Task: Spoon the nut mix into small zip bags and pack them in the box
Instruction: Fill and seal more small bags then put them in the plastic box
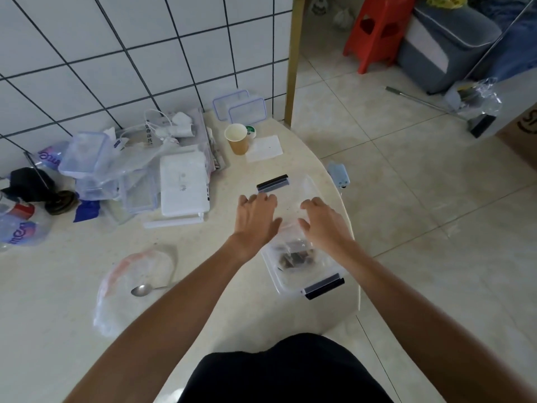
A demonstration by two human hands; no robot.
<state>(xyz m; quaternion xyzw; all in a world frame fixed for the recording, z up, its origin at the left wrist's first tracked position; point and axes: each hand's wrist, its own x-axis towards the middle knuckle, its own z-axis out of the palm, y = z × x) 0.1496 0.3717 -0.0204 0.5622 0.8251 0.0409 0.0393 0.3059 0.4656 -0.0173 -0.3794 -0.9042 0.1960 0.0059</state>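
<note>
Over the clear box at the desk's right edge, the left hand and right hand hovered spread and unclenched, gripping nothing, though whether fingertips touched plastic couldn't be made out. Inside lay a zip bag with dark nut mix. It looked light, soft and slippery; pinching the seal strip seemed safest. Further left, the spoon rested on a large, nearly empty bag.

White tiled wall with dark grout, pale glossy floor tiles, red plastic stool, cream round table.
</note>
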